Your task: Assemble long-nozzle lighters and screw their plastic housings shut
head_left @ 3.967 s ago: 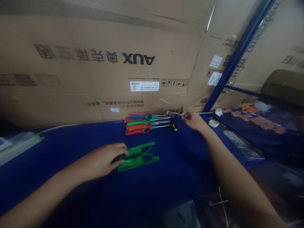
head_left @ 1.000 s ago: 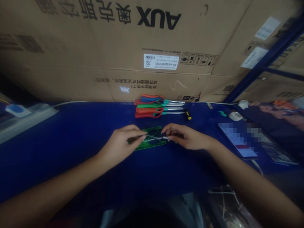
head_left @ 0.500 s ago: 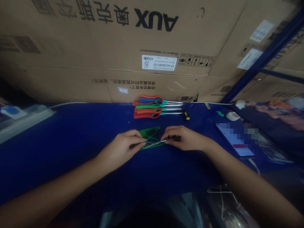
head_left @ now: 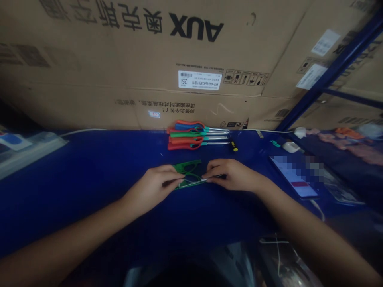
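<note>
Two green plastic shell halves with trigger-guard openings, shaped like the lighter handles behind them, lie on the blue table between my hands. Across the nearer half runs a thin pale wire. My left hand is closed in a pinch at the wire's left end, over the shell's left side. At the right end, my right hand pinches a small whitish tip joined to the wire; a dark part shows under its fingers. Fingertips hide most of both held ends.
Several long-nosed lighters in red, green and blue lie behind the shells, beside a small yellow-and-black screwdriver. A phone with a cable lies at right. A large cardboard box stands along the back; a plastic-wrapped pack sits at left.
My right hand has closed in slightly, and the dark part in its fingers shows less. The wire bows more between the hands. The view has shifted a little.
</note>
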Action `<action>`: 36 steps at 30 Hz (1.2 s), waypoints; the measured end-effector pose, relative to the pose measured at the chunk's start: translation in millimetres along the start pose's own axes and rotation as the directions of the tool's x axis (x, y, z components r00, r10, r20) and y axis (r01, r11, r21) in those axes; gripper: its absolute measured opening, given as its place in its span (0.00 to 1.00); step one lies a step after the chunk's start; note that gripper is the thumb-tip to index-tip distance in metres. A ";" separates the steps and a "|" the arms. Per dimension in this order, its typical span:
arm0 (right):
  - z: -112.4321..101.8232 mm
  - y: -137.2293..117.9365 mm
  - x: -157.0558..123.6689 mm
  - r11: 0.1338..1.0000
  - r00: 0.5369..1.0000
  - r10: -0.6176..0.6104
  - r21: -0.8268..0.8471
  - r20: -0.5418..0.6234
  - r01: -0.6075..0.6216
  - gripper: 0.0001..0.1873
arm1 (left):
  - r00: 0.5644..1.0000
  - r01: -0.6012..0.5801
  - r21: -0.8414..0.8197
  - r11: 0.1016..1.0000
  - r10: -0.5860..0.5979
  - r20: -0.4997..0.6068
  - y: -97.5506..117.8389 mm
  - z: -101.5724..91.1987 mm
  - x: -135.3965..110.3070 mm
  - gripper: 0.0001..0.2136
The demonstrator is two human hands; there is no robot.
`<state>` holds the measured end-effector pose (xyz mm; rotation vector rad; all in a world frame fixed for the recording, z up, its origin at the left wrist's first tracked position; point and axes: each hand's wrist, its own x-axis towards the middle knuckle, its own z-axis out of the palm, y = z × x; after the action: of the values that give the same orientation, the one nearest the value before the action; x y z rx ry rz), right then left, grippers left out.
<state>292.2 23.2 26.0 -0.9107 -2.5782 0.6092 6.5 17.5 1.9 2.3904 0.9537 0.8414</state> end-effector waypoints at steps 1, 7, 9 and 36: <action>0.4 0.1 -0.2 1.000 1.000 -0.004 -0.008 0.000 0.004 0.11 | 1.000 0.003 0.001 1.000 -0.003 0.002 -0.2 0.1 -0.2 0.09; 3.6 -0.3 0.1 0.997 1.000 -0.029 -0.067 -0.003 0.029 0.11 | 1.000 0.006 0.002 1.000 -0.006 0.012 -0.2 0.6 0.0 0.09; 4.9 -1.2 0.8 0.996 0.999 -0.043 -0.077 -0.012 0.042 0.11 | 1.000 0.007 0.007 1.000 -0.008 0.010 -0.3 0.8 0.4 0.09; -0.9 -1.9 -0.8 0.996 1.000 -0.009 -0.094 0.014 0.011 0.10 | 1.000 -0.003 0.018 1.000 0.004 -0.013 -3.5 5.4 -0.6 0.09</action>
<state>292.3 21.7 27.5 -0.9257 -2.6415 0.4962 8.2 18.5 -4.3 2.4053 0.9664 0.8540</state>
